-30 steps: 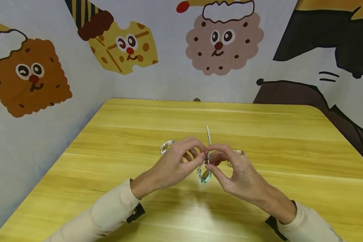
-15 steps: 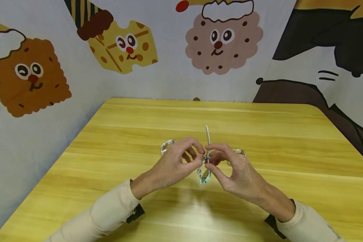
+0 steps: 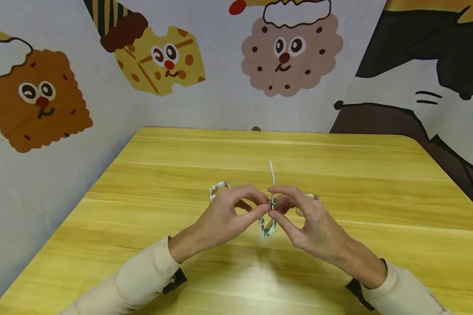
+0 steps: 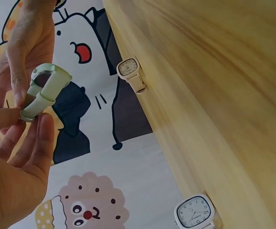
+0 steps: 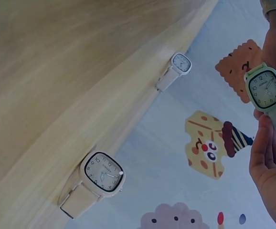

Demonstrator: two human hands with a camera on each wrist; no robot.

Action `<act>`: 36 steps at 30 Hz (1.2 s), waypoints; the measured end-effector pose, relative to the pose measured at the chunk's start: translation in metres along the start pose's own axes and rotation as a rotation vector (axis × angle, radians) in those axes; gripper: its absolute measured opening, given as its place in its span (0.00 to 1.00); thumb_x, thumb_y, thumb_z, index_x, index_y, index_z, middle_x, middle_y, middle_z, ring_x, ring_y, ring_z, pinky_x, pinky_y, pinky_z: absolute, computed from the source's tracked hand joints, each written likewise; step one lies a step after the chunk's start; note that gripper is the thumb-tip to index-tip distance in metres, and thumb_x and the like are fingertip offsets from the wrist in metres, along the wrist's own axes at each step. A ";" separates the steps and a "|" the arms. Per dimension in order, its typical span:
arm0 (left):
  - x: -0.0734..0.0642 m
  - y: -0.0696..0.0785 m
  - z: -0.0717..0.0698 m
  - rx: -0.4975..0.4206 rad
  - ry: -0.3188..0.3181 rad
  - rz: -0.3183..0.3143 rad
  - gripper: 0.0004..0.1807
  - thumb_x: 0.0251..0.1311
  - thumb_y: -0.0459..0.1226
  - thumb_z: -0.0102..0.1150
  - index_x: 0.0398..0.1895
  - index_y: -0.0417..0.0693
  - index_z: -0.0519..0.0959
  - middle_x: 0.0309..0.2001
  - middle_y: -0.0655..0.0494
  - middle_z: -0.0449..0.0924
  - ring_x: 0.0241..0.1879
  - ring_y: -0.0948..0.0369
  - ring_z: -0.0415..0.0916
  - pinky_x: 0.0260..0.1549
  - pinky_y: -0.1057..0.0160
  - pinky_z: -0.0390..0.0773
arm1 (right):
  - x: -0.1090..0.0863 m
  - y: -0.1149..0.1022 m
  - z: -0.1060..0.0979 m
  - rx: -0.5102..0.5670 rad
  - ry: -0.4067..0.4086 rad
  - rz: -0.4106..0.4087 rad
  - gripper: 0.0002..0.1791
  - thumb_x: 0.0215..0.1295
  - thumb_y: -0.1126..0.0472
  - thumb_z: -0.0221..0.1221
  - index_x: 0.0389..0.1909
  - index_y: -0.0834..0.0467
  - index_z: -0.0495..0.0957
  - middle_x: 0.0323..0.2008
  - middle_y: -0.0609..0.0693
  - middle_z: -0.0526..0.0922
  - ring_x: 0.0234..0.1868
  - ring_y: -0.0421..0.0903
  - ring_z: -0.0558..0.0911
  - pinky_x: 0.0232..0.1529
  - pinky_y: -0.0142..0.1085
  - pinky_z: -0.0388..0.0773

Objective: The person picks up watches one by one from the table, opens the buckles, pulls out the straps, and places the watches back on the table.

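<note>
A mint-green wristwatch [image 3: 267,230] hangs between both hands above the table, its strap bent into a loop. The fingertips and thumb of the left hand [image 3: 228,215] pinch the strap by the dark buckle. From the other side the right hand [image 3: 317,225] pinches the same strap, with a long strap end sticking up past its fingers. The right wrist view faces the square dial of the watch [image 5: 266,90], while the left wrist view catches its case and strap [image 4: 46,95] edge-on. Fingers partly hide the buckle.
On the wooden table [image 3: 181,153] lie two more watches. A white watch [image 3: 220,187] rests behind the left hand, and a beige watch [image 5: 103,172] sits behind the right hand. A cartoon-printed cloth [image 3: 220,109] hangs beyond the table's far edge.
The left hand has shifted slightly right, its fingertips coming closer to the right hand's at the buckle. The upright strap end has risen a little. Both other watches stay put.
</note>
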State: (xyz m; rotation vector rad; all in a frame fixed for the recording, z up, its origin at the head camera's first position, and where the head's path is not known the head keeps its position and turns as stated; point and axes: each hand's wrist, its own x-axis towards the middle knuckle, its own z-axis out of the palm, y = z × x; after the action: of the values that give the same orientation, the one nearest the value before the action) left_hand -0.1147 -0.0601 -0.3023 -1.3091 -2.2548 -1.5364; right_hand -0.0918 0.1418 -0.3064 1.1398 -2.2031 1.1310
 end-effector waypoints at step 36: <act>0.005 0.025 -0.012 -0.199 -0.004 0.081 0.05 0.52 0.22 0.57 0.27 0.38 0.77 0.32 0.47 0.79 0.33 0.59 0.77 0.28 0.62 0.79 | 0.014 -0.025 -0.005 0.251 0.046 0.024 0.20 0.41 0.83 0.62 0.34 0.70 0.65 0.26 0.49 0.78 0.25 0.41 0.76 0.26 0.31 0.76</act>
State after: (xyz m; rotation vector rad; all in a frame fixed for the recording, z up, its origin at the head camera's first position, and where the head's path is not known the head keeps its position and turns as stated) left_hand -0.1040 -0.0639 -0.2767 -1.4345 -2.0670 -1.7678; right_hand -0.0801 0.1309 -0.2822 1.1741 -2.0885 1.4615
